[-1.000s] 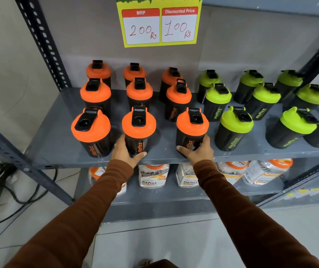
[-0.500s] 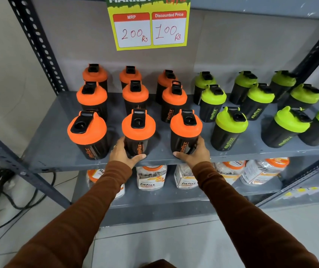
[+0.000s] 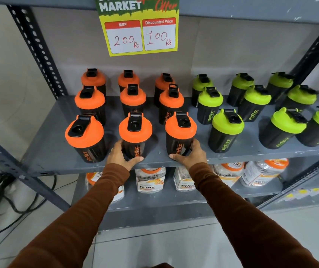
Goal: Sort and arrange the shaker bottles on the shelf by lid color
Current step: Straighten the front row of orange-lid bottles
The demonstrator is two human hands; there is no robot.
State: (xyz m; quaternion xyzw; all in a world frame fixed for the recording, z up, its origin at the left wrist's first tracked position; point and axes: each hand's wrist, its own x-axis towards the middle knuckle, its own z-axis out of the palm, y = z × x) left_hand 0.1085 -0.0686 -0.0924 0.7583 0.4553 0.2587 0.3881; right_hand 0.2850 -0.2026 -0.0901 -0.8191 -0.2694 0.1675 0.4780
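Black shaker bottles stand on a grey shelf (image 3: 44, 151). Several with orange lids fill the left half in three rows; several with green lids (image 3: 228, 122) fill the right half. My left hand (image 3: 121, 156) wraps the base of the front middle orange-lid bottle (image 3: 135, 130). My right hand (image 3: 191, 155) wraps the base of the front right orange-lid bottle (image 3: 180, 128). Both bottles stand upright at the shelf's front edge. A third front orange-lid bottle (image 3: 85, 132) stands to the left, untouched.
A yellow price sign (image 3: 141, 33) hangs on the back wall above the bottles. The lower shelf (image 3: 154, 202) holds packaged jars (image 3: 150, 179). Perforated uprights (image 3: 36, 51) frame the rack. Black cables (image 3: 2, 192) lie on the floor at left.
The front right orange-lid bottle has slid left with my right hand, closer to the middle one. The view has tilted up, showing more of the sign.
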